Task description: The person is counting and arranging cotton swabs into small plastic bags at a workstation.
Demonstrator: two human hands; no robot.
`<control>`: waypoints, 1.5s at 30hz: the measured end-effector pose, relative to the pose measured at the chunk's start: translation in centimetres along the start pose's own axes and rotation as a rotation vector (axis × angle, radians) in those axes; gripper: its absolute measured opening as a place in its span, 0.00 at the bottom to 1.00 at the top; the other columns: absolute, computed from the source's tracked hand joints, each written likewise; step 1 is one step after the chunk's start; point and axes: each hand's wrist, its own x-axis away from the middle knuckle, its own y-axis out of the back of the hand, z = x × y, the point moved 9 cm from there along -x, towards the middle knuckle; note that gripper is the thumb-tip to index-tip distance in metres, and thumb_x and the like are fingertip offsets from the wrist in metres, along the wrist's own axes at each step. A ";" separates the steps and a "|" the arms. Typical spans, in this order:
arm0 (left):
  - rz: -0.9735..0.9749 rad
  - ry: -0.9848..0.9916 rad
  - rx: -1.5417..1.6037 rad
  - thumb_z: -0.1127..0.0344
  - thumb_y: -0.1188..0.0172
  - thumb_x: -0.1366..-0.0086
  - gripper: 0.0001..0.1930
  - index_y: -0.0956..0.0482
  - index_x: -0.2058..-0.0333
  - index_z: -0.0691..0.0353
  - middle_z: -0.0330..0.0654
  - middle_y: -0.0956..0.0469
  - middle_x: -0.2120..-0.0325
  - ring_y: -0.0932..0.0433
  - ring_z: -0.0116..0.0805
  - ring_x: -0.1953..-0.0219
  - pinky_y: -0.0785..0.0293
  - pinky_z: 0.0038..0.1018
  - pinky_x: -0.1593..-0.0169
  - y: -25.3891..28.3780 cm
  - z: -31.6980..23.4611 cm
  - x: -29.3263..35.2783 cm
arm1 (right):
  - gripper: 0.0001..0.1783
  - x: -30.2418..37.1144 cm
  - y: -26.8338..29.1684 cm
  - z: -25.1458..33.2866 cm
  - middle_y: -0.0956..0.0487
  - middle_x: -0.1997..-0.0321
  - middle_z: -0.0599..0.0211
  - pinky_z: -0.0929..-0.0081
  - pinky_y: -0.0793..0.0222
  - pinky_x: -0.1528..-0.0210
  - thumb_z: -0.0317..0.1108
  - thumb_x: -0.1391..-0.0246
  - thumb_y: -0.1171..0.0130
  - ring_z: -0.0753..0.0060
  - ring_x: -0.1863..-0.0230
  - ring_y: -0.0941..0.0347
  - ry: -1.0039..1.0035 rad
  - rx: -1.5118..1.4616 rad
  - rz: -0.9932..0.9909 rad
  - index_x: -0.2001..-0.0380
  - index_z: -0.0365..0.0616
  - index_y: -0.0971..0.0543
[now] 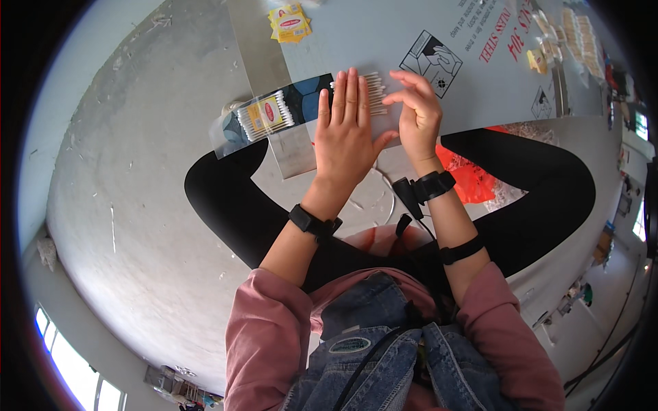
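Note:
My left hand (346, 130) lies flat, palm down, over a row of white cotton swabs (377, 93), its fingers straight and the thumb spread to the right. Swab tips show past both sides of the fingers; the middle of the row is hidden. Just right of the row, my right hand (419, 116) is held with its fingers loosely bent and apart, nothing visible in them. To the left, a flat bundle of swabs with a yellow card (266, 115) rests on a dark blue patterned strip (301, 99). Clear plastic (229, 133) extends from the strip's left end.
The grey printed board (356, 41) forms the work surface. Yellow cards (290, 24) are stacked at its far left. Bagged swabs (581, 42) and a small yellow pack (537, 61) lie at the far right. Below the board's near edge is a red plastic bag (466, 177), between my black-clad legs.

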 end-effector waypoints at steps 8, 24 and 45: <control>-0.004 0.008 0.004 0.33 0.46 0.38 0.50 0.42 0.31 0.71 0.54 0.45 0.28 0.49 0.49 0.25 0.52 0.48 0.26 0.0 0.1 0.0 | 0.15 -0.1 -0.1 0.3 0.20 0.51 0.61 0.63 0.23 0.46 0.09 0.52 0.52 0.55 0.50 0.23 0.012 -0.009 -0.003 0.75 0.40 0.20; -0.001 0.013 0.014 0.35 0.41 0.41 0.51 0.41 0.31 0.71 0.54 0.46 0.28 0.49 0.48 0.25 0.51 0.48 0.26 0.1 0.1 0.0 | 0.15 -0.2 -0.3 0.1 0.22 0.50 0.60 0.67 0.23 0.47 0.09 0.49 0.51 0.56 0.50 0.24 -0.013 0.032 -0.017 0.73 0.40 0.20; 0.004 0.007 0.000 0.37 0.45 0.36 0.47 0.43 0.31 0.71 0.55 0.44 0.28 0.48 0.50 0.25 0.51 0.49 0.27 0.2 0.1 -0.1 | 0.16 -0.3 -0.9 0.3 0.22 0.49 0.62 0.63 0.26 0.51 0.11 0.49 0.49 0.55 0.51 0.25 0.012 0.123 0.039 0.67 0.44 0.19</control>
